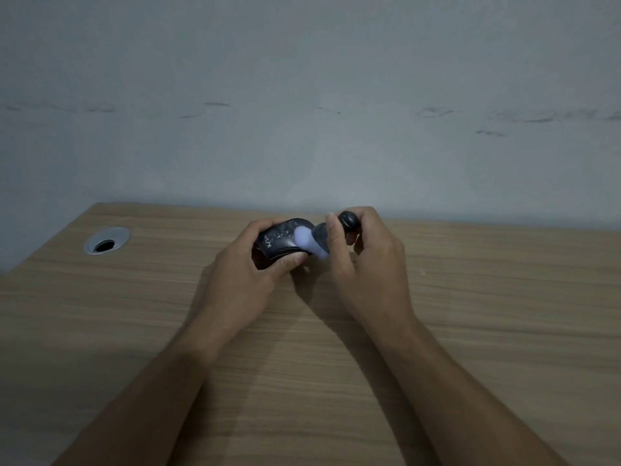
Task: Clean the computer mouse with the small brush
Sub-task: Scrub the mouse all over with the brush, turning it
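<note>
My left hand [243, 264] grips a black computer mouse [280, 240], lifted slightly above the wooden desk [470, 314] and tilted, its back speckled with pale dust. My right hand [366, 260] is closed around a small brush [347, 220] with a round black handle. The brush's pale lilac bristle head [307, 242] looks blurred and rests against the right side of the mouse. My fingers hide the mouse's left side and underside.
A round cable hole with a silver ring [107, 243] sits in the desk's far left corner. A bare grey wall [302, 112] stands directly behind the desk's far edge. The desk's left edge runs diagonally toward me.
</note>
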Motion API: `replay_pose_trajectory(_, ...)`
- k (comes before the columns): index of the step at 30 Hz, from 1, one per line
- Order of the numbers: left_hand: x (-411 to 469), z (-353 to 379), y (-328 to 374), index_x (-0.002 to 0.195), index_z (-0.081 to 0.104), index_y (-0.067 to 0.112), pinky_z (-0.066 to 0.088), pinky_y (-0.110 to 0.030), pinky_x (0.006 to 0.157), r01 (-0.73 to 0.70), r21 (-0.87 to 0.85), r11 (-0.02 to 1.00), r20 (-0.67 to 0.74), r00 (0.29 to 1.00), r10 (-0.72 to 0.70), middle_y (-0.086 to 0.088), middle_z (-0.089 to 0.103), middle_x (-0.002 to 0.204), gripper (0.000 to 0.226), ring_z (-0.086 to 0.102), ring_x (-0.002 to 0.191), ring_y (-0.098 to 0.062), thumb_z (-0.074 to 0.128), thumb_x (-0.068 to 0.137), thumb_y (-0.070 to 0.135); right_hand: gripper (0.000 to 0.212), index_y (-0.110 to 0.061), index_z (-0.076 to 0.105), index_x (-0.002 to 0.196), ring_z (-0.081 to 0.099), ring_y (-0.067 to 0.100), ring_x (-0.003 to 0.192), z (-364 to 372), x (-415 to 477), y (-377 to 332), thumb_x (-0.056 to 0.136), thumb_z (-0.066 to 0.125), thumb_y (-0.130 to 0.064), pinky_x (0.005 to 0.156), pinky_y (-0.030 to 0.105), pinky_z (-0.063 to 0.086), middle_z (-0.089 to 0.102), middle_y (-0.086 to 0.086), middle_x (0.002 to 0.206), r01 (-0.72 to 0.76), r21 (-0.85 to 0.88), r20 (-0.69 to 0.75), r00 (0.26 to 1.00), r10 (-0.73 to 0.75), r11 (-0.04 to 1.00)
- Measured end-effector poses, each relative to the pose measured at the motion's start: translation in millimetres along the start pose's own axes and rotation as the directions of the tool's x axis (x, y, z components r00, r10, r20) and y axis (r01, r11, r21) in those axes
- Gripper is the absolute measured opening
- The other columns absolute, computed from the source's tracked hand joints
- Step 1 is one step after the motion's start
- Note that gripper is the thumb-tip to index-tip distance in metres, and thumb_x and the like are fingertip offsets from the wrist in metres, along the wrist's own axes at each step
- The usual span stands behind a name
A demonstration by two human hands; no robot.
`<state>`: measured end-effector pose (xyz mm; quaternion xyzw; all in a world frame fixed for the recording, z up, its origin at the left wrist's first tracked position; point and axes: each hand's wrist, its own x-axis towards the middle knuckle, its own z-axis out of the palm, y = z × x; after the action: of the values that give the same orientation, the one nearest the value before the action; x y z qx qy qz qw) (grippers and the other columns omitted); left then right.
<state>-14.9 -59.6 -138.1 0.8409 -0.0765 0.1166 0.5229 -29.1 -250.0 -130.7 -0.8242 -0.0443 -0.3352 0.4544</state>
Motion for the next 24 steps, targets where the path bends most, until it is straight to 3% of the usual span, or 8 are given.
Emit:
replay_pose_trajectory(5, -3.0, -0.4, 2.0, 0.135, 0.067, 0.044, 0.062, -0.049, 0.105, 0.002, 0.003, 1.0, -0.023, 1.0, -0.002, 0.02, 0.081, 0.123, 0.062, 0.078, 0.114, -0.008, 0.085, 0.078, 0.06, 0.02, -0.02, 0.063, 0.1, 0.065, 0.017, 0.079, -8.1, 5.4, 13.0, 0.111, 0.063, -0.036, 0.069, 0.025, 0.038, 0.071, -0.005, 0.089, -0.134, -0.085, -0.054, 0.99, 0.13, 0.987)
replay_pose_trajectory(12, -3.7, -1.8, 3.5, 0.138, 0.07, 0.04, 0.063, -0.05, 0.103, -0.041, 0.026, 0.999, 0.007, 0.999, 0.041, 0.017, 0.081, 0.124, 0.051, 0.079, 0.113, -0.009, 0.086, 0.09, 0.031, 0.018, -0.016, 0.065, 0.108, 0.069, 0.013, 0.081, -4.6, 1.4, -2.7, 0.113, 0.061, -0.033, 0.07, 0.019, 0.048, 0.073, -0.007, 0.091, 0.001, 0.027, 0.017, 1.0, -0.002, 1.0)
replay_pose_trajectory(14, -4.5, -1.8, 3.2, 0.138, 0.07, 0.04, 0.063, -0.05, 0.104, -0.041, 0.012, 0.999, -0.001, 0.999, 0.041, 0.018, 0.082, 0.124, 0.052, 0.08, 0.111, -0.007, 0.087, 0.089, 0.03, 0.017, -0.018, 0.064, 0.106, 0.067, 0.015, 0.079, -1.3, 1.6, 4.1, 0.112, 0.061, -0.033, 0.066, 0.016, 0.042, 0.071, -0.008, 0.089, -0.05, -0.01, 0.029, 0.998, 0.05, 0.999)
replay_pose_trajectory(18, -5.5, 0.3, 4.3, 0.134, 0.072, 0.041, 0.064, -0.047, 0.103, -0.018, -0.012, 1.0, -0.045, 0.999, 0.018, 0.017, 0.083, 0.118, 0.053, 0.08, 0.107, -0.006, 0.092, 0.086, 0.03, 0.019, -0.02, 0.063, 0.105, 0.066, 0.017, 0.081, -8.6, 6.2, 14.6, 0.112, 0.06, -0.037, 0.067, 0.024, 0.035, 0.069, -0.008, 0.088, -0.172, -0.055, -0.004, 0.985, 0.172, 0.984)
replay_pose_trajectory(22, -4.8, 0.0, 5.7, 0.134, 0.072, 0.04, 0.065, -0.049, 0.101, -0.033, -0.015, 0.999, -0.048, 0.998, 0.032, 0.016, 0.084, 0.118, 0.056, 0.082, 0.106, -0.008, 0.091, 0.081, 0.036, 0.014, -0.02, 0.063, 0.107, 0.065, 0.002, 0.078, -13.5, 5.3, -5.0, 0.113, 0.06, -0.033, 0.069, 0.015, 0.044, 0.071, -0.011, 0.09, -0.048, 0.068, -0.023, 0.999, 0.049, 0.997)
replay_pose_trajectory(24, -4.9, -1.0, 6.5, 0.135, 0.073, 0.038, 0.066, -0.05, 0.099, -0.043, -0.016, 0.999, -0.041, 0.998, 0.042, 0.014, 0.083, 0.119, 0.056, 0.082, 0.105, -0.01, 0.089, 0.081, 0.034, 0.014, -0.015, 0.065, 0.11, 0.071, 0.007, 0.084, -9.2, 1.0, -11.7, 0.113, 0.061, -0.028, 0.074, 0.018, 0.051, 0.073, -0.007, 0.095, 0.047, 0.104, 0.023, 0.998, -0.05, 0.993)
